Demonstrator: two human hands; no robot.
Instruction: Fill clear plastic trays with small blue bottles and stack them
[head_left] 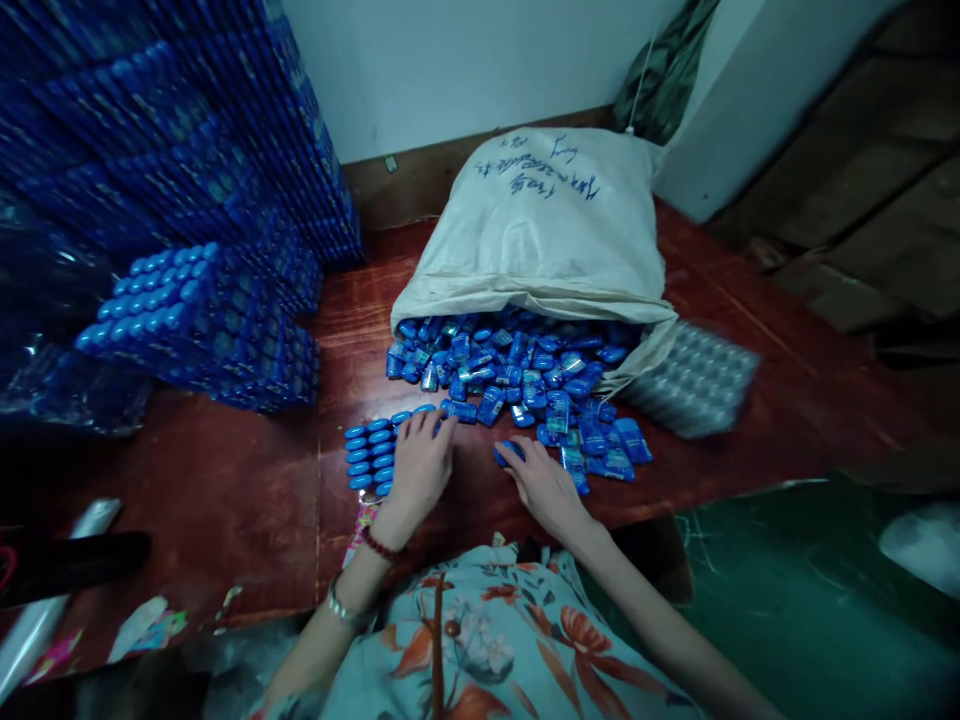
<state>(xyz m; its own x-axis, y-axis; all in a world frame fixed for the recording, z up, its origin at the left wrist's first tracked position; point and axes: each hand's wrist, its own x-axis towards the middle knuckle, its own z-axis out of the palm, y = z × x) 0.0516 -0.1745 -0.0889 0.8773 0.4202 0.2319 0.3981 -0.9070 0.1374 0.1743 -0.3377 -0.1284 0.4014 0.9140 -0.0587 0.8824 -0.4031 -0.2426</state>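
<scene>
My left hand point(421, 458) lies over the right part of a neat block of small blue plastic containers point(358, 455), its fingers stretched out and slightly apart. Their rounded ends face up, and the hand hides some of them. To its right, my right hand point(549, 487) has its thumb and fingers closed around a single blue container point(510, 453) at the tabletop. Beyond both hands, a loose heap of the same labelled containers point(487, 365) spills from the mouth of a white woven sack point(555, 220) with handwriting on it.
Tall stacks of wrapped blue containers point(225, 330) stand at the left on the reddish-brown table point(247, 500). A translucent ridged pack point(697, 380) sits right of the sack. A black-handled object point(75, 565) and a silvery tube point(45, 610) lie at the lower left.
</scene>
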